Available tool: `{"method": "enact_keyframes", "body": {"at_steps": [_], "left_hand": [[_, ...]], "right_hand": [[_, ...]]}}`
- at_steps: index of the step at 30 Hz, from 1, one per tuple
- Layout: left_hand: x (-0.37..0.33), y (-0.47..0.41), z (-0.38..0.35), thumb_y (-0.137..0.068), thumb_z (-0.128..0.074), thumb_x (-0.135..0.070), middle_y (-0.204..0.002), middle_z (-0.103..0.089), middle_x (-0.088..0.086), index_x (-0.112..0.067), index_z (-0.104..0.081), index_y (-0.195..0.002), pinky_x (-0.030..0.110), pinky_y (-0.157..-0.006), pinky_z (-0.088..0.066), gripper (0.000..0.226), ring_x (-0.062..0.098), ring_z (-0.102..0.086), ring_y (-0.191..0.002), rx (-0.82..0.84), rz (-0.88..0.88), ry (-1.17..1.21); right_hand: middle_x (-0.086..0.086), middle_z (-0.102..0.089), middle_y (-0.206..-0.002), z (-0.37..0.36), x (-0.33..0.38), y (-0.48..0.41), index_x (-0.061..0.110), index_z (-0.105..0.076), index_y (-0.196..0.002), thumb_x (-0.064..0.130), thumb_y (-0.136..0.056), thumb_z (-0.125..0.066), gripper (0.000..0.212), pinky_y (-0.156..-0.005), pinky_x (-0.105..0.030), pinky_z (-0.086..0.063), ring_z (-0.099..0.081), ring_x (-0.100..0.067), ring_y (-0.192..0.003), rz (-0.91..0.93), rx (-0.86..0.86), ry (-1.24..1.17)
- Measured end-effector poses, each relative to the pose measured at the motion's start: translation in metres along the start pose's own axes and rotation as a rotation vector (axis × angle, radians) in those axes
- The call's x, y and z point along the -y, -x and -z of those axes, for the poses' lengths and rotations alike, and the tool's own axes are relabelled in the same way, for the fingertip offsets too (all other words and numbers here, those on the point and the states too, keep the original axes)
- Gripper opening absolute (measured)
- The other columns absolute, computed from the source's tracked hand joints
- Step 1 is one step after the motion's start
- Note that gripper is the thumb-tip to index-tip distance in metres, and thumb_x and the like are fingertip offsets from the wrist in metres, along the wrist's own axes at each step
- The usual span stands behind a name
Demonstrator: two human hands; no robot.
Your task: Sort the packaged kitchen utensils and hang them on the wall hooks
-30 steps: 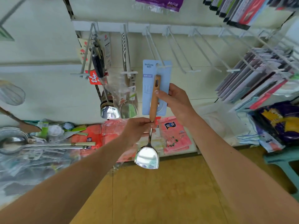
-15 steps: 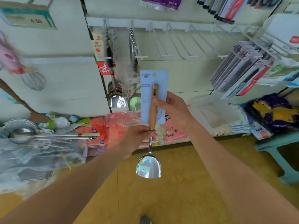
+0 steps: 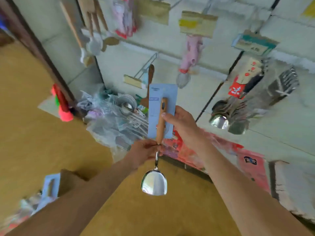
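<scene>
I hold a packaged spatula (image 3: 154,183) upright in the middle of the view: steel blade at the bottom, wooden handle tied to a light blue card (image 3: 154,114). My left hand (image 3: 144,153) pinches the metal neck just under the handle. My right hand (image 3: 180,123) grips the card and handle from the right side. The card hangs free of any hook. Wall hooks (image 3: 148,63) stick out of the white panel wall behind. Steel ladles (image 3: 219,119) hang on hooks to the right.
A heap of bagged utensils (image 3: 119,120) lies on the low shelf at the left. Red packets (image 3: 190,150) lie along the shelf to the right. Wooden spoons (image 3: 92,40) and a pink item (image 3: 190,51) hang above. The floor (image 3: 34,133) is yellow-brown.
The view has swung left and tilted, so the ladles now sit at the right. Both hands keep the same hold on the spatula, which has come away from the empty hooks.
</scene>
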State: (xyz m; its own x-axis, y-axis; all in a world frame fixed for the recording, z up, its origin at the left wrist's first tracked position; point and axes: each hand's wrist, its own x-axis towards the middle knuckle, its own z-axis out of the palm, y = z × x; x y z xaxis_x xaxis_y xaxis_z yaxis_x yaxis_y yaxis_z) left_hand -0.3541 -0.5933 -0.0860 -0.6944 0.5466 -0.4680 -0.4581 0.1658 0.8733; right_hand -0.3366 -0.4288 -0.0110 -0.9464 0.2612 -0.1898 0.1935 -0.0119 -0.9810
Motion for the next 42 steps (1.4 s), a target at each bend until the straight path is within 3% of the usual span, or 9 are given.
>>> {"method": "enact_keyframes", "body": {"at_steps": [3,8,12,17,23,27,30,37,42], "left_hand": [[0.007,0.034,0.097,-0.091,-0.066,-0.007,-0.084,-0.074,0.001,-0.008,-0.069,-0.092,0.021,-0.063,-0.055,0.004,0.011,-0.070,-0.077,-0.160,-0.014,0.086],[0.043,0.113,0.242,-0.092,-0.064,-0.008,-0.087,-0.072,0.005,-0.005,-0.070,-0.097,0.023,-0.066,-0.055,0.008,0.017,-0.069,-0.081,-0.440,-0.020,0.251],[0.084,0.175,0.323,-0.091,-0.066,-0.008,-0.085,-0.073,0.006,-0.008,-0.069,-0.094,0.034,-0.077,-0.058,0.004,0.018,-0.070,-0.079,-0.657,-0.014,0.404],[0.153,0.216,0.389,-0.090,-0.067,-0.006,-0.087,-0.073,0.012,-0.004,-0.065,-0.093,0.039,-0.077,-0.052,0.004,0.024,-0.069,-0.079,-0.878,0.041,0.537],[0.245,0.210,0.428,-0.088,-0.069,-0.006,-0.074,-0.072,0.003,-0.008,-0.067,-0.084,0.033,-0.069,-0.054,0.005,0.024,-0.072,-0.076,-1.081,0.152,0.619],[0.304,0.186,0.433,-0.091,-0.066,-0.006,-0.060,-0.067,-0.021,0.004,-0.066,-0.098,0.031,-0.064,-0.052,0.012,0.024,-0.069,-0.075,-1.178,0.199,0.712],[0.346,0.165,0.436,-0.090,-0.069,-0.011,-0.074,-0.072,0.003,0.000,-0.069,-0.098,0.035,-0.068,-0.058,0.014,0.020,-0.071,-0.071,-1.222,0.257,0.829],[0.439,0.137,0.453,-0.087,-0.071,-0.011,-0.082,-0.070,0.015,0.001,-0.069,-0.093,0.038,-0.065,-0.056,0.013,0.026,-0.068,-0.068,-1.277,0.327,0.901],[0.483,0.124,0.461,-0.084,-0.075,-0.012,-0.077,-0.068,0.017,-0.001,-0.071,-0.085,0.050,-0.068,-0.057,0.011,0.028,-0.063,-0.067,-1.298,0.374,0.901]], "right_hand": [[-0.005,-0.073,-0.101,-0.113,0.008,-0.031,0.021,-0.068,-0.100,0.014,-0.093,-0.064,0.011,-0.090,-0.052,-0.053,-0.070,-0.026,-0.095,0.018,0.181,0.038],[-0.006,-0.071,-0.103,-0.307,0.004,-0.042,0.003,-0.063,-0.115,0.014,-0.092,-0.066,0.026,-0.071,-0.023,-0.055,-0.068,-0.012,-0.090,-0.017,0.446,0.103],[-0.014,-0.071,-0.105,-0.439,-0.018,-0.028,0.005,-0.064,-0.113,0.023,-0.088,-0.069,0.031,-0.085,-0.039,-0.055,-0.068,-0.023,-0.095,-0.053,0.631,0.132],[-0.011,-0.072,-0.104,-0.556,-0.081,-0.017,0.003,-0.064,-0.111,0.021,-0.091,-0.069,0.027,-0.080,-0.035,-0.053,-0.068,-0.018,-0.089,-0.151,0.776,0.192],[-0.008,-0.072,-0.104,-0.630,-0.191,-0.020,0.010,-0.067,-0.106,0.018,-0.093,-0.067,0.015,-0.075,-0.030,-0.052,-0.066,-0.017,-0.089,-0.268,0.883,0.244],[-0.007,-0.073,-0.107,-0.662,-0.274,-0.022,0.012,-0.065,-0.106,0.023,-0.090,-0.072,0.020,-0.081,-0.035,-0.054,-0.069,-0.018,-0.094,-0.307,0.897,0.323],[-0.004,-0.072,-0.106,-0.678,-0.334,-0.023,0.013,-0.063,-0.109,0.030,-0.087,-0.073,0.030,-0.079,-0.035,-0.056,-0.070,-0.018,-0.094,-0.346,0.913,0.383],[-0.004,-0.070,-0.104,-0.706,-0.453,-0.025,0.009,-0.062,-0.115,0.025,-0.093,-0.067,0.028,-0.061,-0.019,-0.054,-0.066,-0.012,-0.083,-0.390,0.871,0.501],[-0.004,-0.071,-0.099,-0.723,-0.515,-0.025,0.008,-0.066,-0.108,0.031,-0.091,-0.067,0.029,-0.076,-0.034,-0.058,-0.069,-0.022,-0.088,-0.400,0.844,0.660]]}}
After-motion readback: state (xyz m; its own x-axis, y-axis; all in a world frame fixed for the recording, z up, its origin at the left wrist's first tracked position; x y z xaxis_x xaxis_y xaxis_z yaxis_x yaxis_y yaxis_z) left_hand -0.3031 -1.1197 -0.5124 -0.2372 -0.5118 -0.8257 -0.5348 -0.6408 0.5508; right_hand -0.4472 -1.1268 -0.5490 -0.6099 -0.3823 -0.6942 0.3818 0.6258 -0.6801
